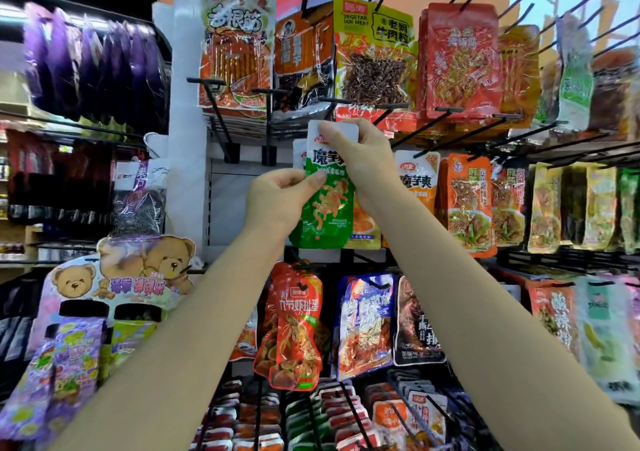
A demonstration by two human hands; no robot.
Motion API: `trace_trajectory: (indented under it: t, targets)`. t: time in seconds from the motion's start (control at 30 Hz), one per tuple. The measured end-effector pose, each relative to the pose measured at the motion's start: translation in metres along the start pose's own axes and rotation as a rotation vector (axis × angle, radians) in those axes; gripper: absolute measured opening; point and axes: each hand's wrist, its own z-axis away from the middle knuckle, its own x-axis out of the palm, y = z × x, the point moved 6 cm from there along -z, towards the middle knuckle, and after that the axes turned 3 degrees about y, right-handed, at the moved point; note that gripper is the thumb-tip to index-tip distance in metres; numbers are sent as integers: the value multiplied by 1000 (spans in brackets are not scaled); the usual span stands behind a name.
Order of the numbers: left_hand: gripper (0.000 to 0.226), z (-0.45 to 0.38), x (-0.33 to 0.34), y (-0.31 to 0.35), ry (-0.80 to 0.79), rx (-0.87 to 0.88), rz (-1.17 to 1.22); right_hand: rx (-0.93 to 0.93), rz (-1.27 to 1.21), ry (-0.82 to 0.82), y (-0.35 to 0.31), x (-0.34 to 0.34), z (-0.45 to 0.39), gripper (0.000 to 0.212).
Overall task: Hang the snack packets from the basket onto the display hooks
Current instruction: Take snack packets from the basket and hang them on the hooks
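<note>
A green and white snack packet [327, 208] is held up in front of the display rack at the middle row. My right hand [360, 160] pinches its white top edge, just below a black display hook [329, 104]. My left hand [280, 198] pinches the packet's left side. A second white-topped packet sits directly behind it, mostly hidden. The basket is not in view.
Black hooks stick out toward me in rows, loaded with packets: orange packets [467, 205] to the right, a red packet [294, 326] and a blue packet [367, 322] below. Purple packets [93, 59] hang at upper left. A bear-print display [131, 270] stands at lower left.
</note>
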Motion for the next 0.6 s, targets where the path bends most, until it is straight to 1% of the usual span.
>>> trace_trajectory:
  t: [0.03, 0.13, 0.2, 0.3, 0.37, 0.53, 0.57, 0.6]
  targets:
    - [31, -2, 1, -2, 5, -7, 8, -1, -15, 7, 1, 0, -3, 22]
    - [13, -1, 1, -3, 13, -20, 37, -27, -54, -14, 2, 2, -6, 10]
    - [13, -1, 2, -6, 24, -21, 38, -31, -61, -30, 2, 3, -7, 7]
    - [18, -1, 1, -8, 54, -20, 55, -20, -94, -26, 5, 5, -10, 8]
    - [20, -1, 1, -8, 71, -17, 52, -8, -112, -23, 5, 6, -10, 12]
    - [15, 0, 0, -9, 85, -16, 43, 128, -169, 27, 7, 3, -9, 28]
    - [15, 0, 0, -9, 88, -12, 35, 141, -170, 35, 7, 3, -9, 34]
    - [14, 1, -1, -9, 92, -7, 31, 147, -167, 33, 6, 5, -9, 43]
